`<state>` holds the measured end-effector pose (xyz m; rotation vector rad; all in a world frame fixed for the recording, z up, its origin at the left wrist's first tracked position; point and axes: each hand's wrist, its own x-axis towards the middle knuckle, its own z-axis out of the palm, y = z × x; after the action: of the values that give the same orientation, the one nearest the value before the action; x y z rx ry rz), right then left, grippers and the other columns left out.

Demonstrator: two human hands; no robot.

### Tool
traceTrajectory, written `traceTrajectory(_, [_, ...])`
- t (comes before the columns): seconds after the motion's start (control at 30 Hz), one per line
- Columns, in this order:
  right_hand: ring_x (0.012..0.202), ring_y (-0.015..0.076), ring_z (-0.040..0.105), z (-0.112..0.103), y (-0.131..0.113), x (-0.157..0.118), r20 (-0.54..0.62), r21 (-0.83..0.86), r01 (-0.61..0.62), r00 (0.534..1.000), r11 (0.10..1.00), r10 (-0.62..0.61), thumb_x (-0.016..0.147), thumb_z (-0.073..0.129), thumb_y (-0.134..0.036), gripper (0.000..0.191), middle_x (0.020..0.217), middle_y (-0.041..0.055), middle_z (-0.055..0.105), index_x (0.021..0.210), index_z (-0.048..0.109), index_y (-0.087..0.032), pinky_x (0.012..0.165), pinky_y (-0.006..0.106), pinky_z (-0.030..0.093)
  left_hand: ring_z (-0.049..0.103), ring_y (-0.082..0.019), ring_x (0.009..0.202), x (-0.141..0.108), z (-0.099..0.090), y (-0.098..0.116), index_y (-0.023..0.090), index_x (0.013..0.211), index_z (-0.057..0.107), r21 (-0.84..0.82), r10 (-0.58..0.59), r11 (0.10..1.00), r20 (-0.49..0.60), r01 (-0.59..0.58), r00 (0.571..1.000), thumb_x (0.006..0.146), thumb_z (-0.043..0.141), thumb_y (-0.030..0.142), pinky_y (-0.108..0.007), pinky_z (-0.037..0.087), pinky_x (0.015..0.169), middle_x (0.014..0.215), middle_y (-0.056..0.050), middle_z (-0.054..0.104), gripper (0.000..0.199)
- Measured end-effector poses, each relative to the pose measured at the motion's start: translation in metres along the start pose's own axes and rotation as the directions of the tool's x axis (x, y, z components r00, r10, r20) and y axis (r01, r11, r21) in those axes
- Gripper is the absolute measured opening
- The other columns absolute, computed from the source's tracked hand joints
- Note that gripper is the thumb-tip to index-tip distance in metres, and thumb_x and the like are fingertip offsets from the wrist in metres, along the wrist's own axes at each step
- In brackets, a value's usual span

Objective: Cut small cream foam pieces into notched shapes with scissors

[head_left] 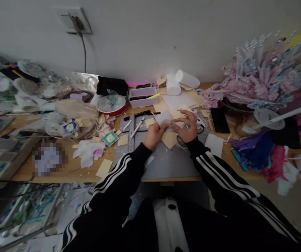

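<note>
My left hand (154,135) is closed in a pinch, thumb and index finger meeting at the edge of a thin pale sheet (164,117). From the right, my right hand (189,126) brings its thumb and index finger to the same spot, its other fingers bent. What lies between those right fingertips is too small to make out. Beneath both hands are a cream card (170,140) and a grey cutting mat (163,164). Scissors (181,141) lie partly hidden under my right hand. A textured cream piece (149,121) rests just beyond my left hand.
Left of the hands are a steel ruler (131,134), a white marker (138,126) and small decorated squares (110,138). A lilac pen box (143,101) and a ribbon spool (112,105) stand behind. To the right are a phone (220,120), a lidded cup (260,122) and pink crowns (260,77).
</note>
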<state>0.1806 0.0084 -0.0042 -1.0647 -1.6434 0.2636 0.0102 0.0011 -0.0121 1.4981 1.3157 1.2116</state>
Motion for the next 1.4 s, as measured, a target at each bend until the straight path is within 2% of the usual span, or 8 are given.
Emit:
traceTrajectory(0.2, [0.119,0.0286,0.053,0.005,0.003,-0.004,0.099,0.001,-0.115,0.988,0.993,0.114,0.075,0.079,-0.035,0.009,0.116,0.0062,0.066,0.075,0.075,-0.027,0.104,0.050,0.042,0.069,-0.020,0.082,0.000,0.000,-0.006,0.015,0.094,0.074,0.175,0.121,0.977,0.024,-0.124,0.992,0.084,0.065,0.022,-0.028,0.051,0.075,0.091,-0.007,0.078,0.015])
traceTrajectory(0.4, [0.112,0.0261,0.060,0.014,0.011,-0.007,0.103,0.229,-0.284,0.958,0.931,0.267,0.077,0.071,-0.041,0.020,0.114,0.0082,0.069,0.070,0.069,-0.023,0.101,0.045,0.046,0.070,-0.022,0.084,-0.001,-0.001,-0.004,0.016,0.095,0.074,0.177,0.158,0.970,0.061,-0.166,0.986,0.085,0.065,0.025,-0.029,0.052,0.076,0.093,-0.008,0.078,0.016])
traceTrajectory(0.6, [0.096,0.0218,0.065,0.011,0.027,0.004,-0.076,0.355,-0.404,0.886,0.843,0.457,0.086,0.055,-0.050,0.032,0.093,0.0063,0.069,0.072,0.061,-0.022,0.089,0.038,0.051,0.070,-0.021,0.088,0.004,-0.001,-0.009,0.014,0.094,0.075,-0.005,0.054,0.999,0.002,-0.054,0.999,0.083,0.068,0.026,-0.031,0.053,0.080,0.098,-0.010,0.077,0.018])
traceTrajectory(0.73, [0.088,0.0223,0.065,0.000,0.020,0.008,-0.054,0.252,-0.244,0.963,0.936,0.265,0.088,0.054,-0.047,0.033,0.081,0.0056,0.067,0.068,0.062,-0.022,0.088,0.040,0.051,0.069,-0.020,0.086,0.005,-0.001,-0.009,0.013,0.093,0.074,-0.160,0.010,0.987,0.033,-0.004,0.999,0.082,0.070,0.038,-0.029,0.054,0.076,0.094,-0.009,0.077,0.028])
traceTrajectory(0.83, [0.098,0.0256,0.063,-0.002,0.011,0.005,0.019,0.146,-0.056,0.998,0.988,0.053,0.080,0.069,-0.037,0.015,0.095,0.0075,0.069,0.075,0.068,-0.023,0.096,0.044,0.047,0.069,-0.020,0.085,0.004,0.000,-0.008,0.013,0.091,0.074,-0.129,0.018,0.992,0.020,-0.015,1.000,0.080,0.072,0.039,-0.029,0.054,0.077,0.093,-0.008,0.077,0.028])
traceTrajectory(0.9, [0.103,0.0267,0.062,0.000,0.008,0.002,0.066,0.098,-0.021,0.998,0.995,0.014,0.080,0.071,-0.032,0.009,0.102,0.0086,0.068,0.080,0.071,-0.023,0.098,0.046,0.046,0.069,-0.020,0.084,0.004,0.000,-0.008,0.014,0.091,0.075,-0.082,0.040,0.996,0.005,-0.040,0.999,0.080,0.072,0.035,-0.029,0.054,0.077,0.094,-0.008,0.078,0.024])
traceTrajectory(1.17, [0.108,0.0249,0.061,0.001,0.015,0.001,0.173,0.095,-0.161,0.974,0.982,0.143,0.076,0.073,-0.022,0.005,0.109,0.0063,0.068,0.076,0.068,-0.024,0.102,0.045,0.045,0.070,-0.021,0.086,0.003,-0.001,-0.009,0.015,0.093,0.074,0.090,0.111,0.989,0.043,-0.114,0.993,0.082,0.068,0.023,-0.030,0.053,0.078,0.095,-0.008,0.078,0.015])
traceTrajectory(1.4, [0.102,0.0225,0.062,0.006,0.018,0.000,0.270,0.339,-0.418,0.901,0.843,0.338,0.075,0.072,-0.043,0.025,0.106,0.0050,0.067,0.068,0.060,-0.022,0.090,0.037,0.050,0.069,-0.020,0.082,0.002,0.000,-0.011,0.014,0.094,0.074,0.026,0.093,0.995,0.060,-0.095,0.994,0.083,0.067,0.026,-0.030,0.053,0.077,0.093,-0.008,0.078,0.018])
